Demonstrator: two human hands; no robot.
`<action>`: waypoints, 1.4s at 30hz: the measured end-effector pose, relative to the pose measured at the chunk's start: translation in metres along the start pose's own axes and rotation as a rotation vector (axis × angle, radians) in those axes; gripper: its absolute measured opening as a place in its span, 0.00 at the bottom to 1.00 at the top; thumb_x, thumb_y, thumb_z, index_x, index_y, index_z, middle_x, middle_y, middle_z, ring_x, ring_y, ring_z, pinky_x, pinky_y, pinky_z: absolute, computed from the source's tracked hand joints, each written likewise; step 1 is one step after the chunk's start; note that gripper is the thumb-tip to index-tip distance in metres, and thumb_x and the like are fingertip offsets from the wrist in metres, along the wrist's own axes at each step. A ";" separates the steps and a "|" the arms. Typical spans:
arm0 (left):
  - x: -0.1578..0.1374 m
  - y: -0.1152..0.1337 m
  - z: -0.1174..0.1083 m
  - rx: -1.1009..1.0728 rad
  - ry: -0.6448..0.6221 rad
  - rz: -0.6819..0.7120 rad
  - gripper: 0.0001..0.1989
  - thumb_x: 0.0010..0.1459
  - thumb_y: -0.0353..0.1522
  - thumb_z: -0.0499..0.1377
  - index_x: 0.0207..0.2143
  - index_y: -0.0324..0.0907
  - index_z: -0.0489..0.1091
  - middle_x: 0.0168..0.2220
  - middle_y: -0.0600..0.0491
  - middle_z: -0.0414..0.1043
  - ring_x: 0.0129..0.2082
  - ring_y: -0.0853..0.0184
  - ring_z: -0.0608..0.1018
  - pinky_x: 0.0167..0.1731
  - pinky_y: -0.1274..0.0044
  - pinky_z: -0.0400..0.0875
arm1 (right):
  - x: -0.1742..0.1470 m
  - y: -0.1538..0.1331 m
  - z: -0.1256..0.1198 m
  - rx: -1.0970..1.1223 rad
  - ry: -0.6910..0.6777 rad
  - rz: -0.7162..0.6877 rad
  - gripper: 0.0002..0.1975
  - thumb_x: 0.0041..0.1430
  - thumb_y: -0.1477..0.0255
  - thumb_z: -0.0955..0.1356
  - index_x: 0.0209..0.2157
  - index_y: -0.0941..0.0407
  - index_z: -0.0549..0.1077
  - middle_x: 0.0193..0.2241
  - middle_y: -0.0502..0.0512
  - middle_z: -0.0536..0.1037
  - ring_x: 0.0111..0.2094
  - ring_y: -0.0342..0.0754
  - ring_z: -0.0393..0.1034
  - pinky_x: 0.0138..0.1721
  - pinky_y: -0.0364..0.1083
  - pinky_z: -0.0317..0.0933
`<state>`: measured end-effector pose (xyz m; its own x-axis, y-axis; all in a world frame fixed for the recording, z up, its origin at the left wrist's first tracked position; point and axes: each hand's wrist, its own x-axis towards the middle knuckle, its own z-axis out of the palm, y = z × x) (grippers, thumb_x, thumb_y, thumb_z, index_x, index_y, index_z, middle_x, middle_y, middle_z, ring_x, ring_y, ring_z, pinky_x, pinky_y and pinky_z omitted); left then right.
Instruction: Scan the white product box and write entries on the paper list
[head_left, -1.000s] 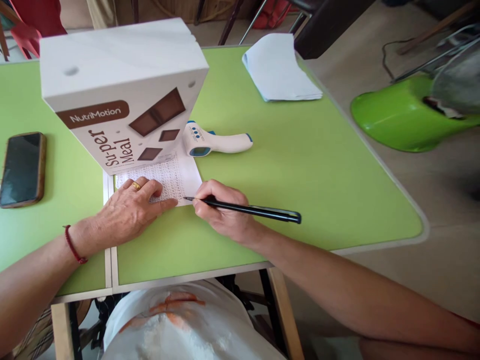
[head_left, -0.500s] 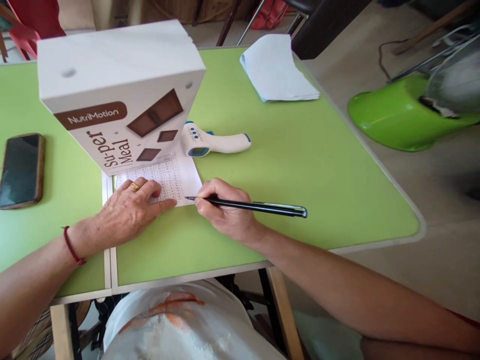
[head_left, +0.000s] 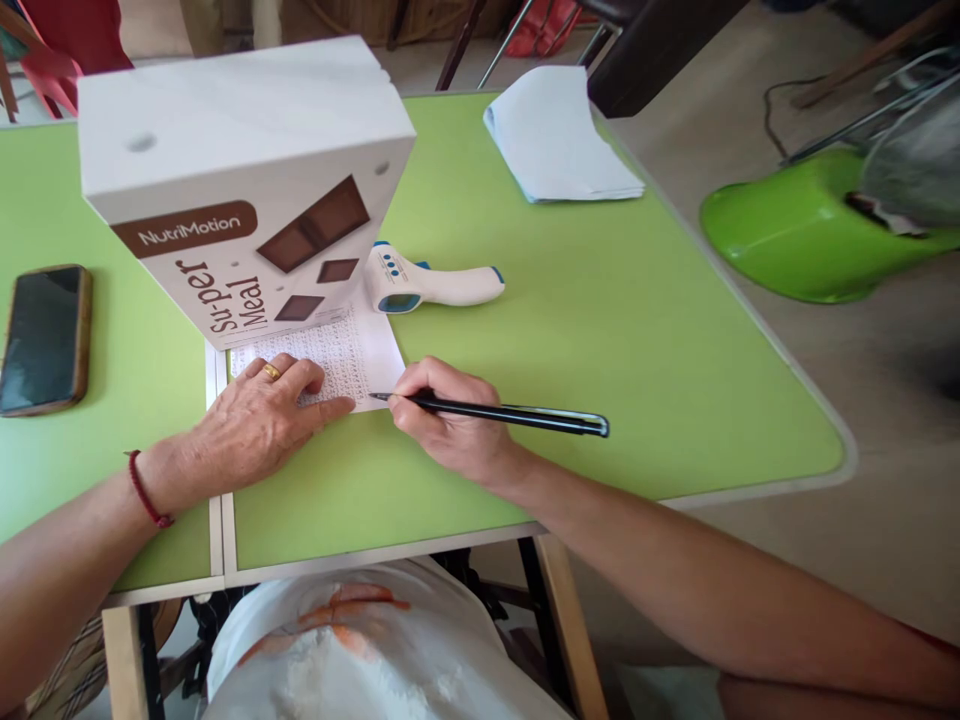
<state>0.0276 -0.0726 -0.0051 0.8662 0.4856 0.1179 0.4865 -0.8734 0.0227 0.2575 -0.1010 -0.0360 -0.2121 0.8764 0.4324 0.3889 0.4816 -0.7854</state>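
Note:
A black pen (head_left: 517, 413) is pinched in my right hand (head_left: 454, 418), its tip at the lower right part of a sheet of paper (head_left: 381, 350) covered in rows of small handwriting. My left hand (head_left: 262, 415), with a gold ring, rests flat across the sheet's lower left, thumb stretched toward the pen tip. Behind the hands, a tall white NutriMotion box (head_left: 247, 110) stands at the paper's far side and hides part of it. Against the box's right side lies a white and blue infrared thermometer (head_left: 442, 285), over the sheet's upper edge.
The green table (head_left: 637, 330) has a seam left of the paper. A phone (head_left: 45, 340) lies at the left. Folded white sheets (head_left: 559, 135) lie near the far right edge. A green plastic stool (head_left: 787, 230) stands on the floor beyond.
The pen's back end has shifted slightly left and down, while its tip stays near the same spot on the paper. The left hand keeps its place; the whole view has moved slightly.

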 end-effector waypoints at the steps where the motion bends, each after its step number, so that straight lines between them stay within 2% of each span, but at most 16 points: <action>1: 0.000 0.000 0.000 -0.001 0.000 0.000 0.18 0.67 0.28 0.47 0.55 0.47 0.67 0.41 0.44 0.65 0.36 0.61 0.67 0.36 0.69 0.68 | 0.000 0.000 0.000 -0.002 0.000 0.002 0.08 0.55 0.77 0.65 0.24 0.54 0.62 0.17 0.44 0.66 0.18 0.39 0.58 0.20 0.39 0.55; 9: 0.000 0.000 0.000 0.013 -0.007 -0.001 0.18 0.67 0.29 0.47 0.55 0.47 0.67 0.41 0.45 0.65 0.35 0.60 0.67 0.35 0.69 0.68 | -0.001 0.002 0.000 0.012 0.028 0.009 0.08 0.54 0.76 0.65 0.24 0.53 0.62 0.17 0.44 0.66 0.18 0.40 0.60 0.20 0.40 0.55; 24: 0.001 -0.001 0.000 -0.009 -0.007 0.000 0.18 0.67 0.29 0.45 0.55 0.47 0.67 0.41 0.44 0.65 0.36 0.60 0.67 0.36 0.68 0.68 | -0.001 0.001 -0.001 0.032 -0.024 0.021 0.09 0.54 0.77 0.65 0.23 0.54 0.61 0.18 0.45 0.66 0.18 0.40 0.59 0.20 0.40 0.55; 29: 0.000 0.000 -0.001 0.013 -0.001 0.000 0.18 0.67 0.28 0.47 0.54 0.47 0.68 0.41 0.45 0.65 0.36 0.61 0.66 0.35 0.70 0.68 | -0.002 0.002 -0.002 0.013 0.049 0.011 0.09 0.54 0.76 0.66 0.24 0.53 0.60 0.19 0.45 0.67 0.19 0.41 0.61 0.20 0.42 0.56; 32: 0.000 -0.001 -0.001 -0.001 0.000 0.000 0.17 0.67 0.29 0.48 0.54 0.47 0.68 0.41 0.45 0.65 0.36 0.61 0.67 0.36 0.70 0.68 | 0.001 0.001 -0.005 -0.087 0.178 0.014 0.07 0.53 0.76 0.67 0.27 0.52 0.64 0.20 0.45 0.67 0.19 0.42 0.61 0.21 0.42 0.58; 35: -0.001 -0.002 0.000 -0.039 0.019 0.012 0.17 0.67 0.28 0.47 0.52 0.46 0.69 0.41 0.44 0.66 0.36 0.61 0.67 0.37 0.69 0.69 | 0.006 0.004 -0.013 -0.207 0.278 -0.086 0.06 0.53 0.78 0.67 0.31 0.52 0.70 0.24 0.48 0.71 0.23 0.43 0.65 0.24 0.44 0.62; 38: -0.003 -0.005 0.000 -0.079 0.060 0.032 0.16 0.68 0.29 0.47 0.50 0.43 0.71 0.41 0.44 0.67 0.37 0.61 0.68 0.37 0.69 0.69 | 0.011 0.014 -0.021 -0.298 0.259 -0.190 0.07 0.54 0.79 0.67 0.33 0.53 0.74 0.29 0.52 0.74 0.26 0.46 0.68 0.26 0.46 0.64; 42: -0.006 -0.009 0.000 -0.093 0.081 0.051 0.13 0.68 0.33 0.49 0.47 0.43 0.72 0.42 0.45 0.68 0.37 0.61 0.69 0.37 0.70 0.70 | 0.011 0.029 -0.028 -0.607 0.257 -0.152 0.09 0.52 0.81 0.67 0.31 0.53 0.76 0.28 0.53 0.75 0.27 0.48 0.68 0.29 0.49 0.62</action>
<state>0.0180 -0.0675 -0.0064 0.8755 0.4392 0.2013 0.4262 -0.8983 0.1066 0.2917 -0.0777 -0.0411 -0.1138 0.7344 0.6691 0.8224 0.4475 -0.3513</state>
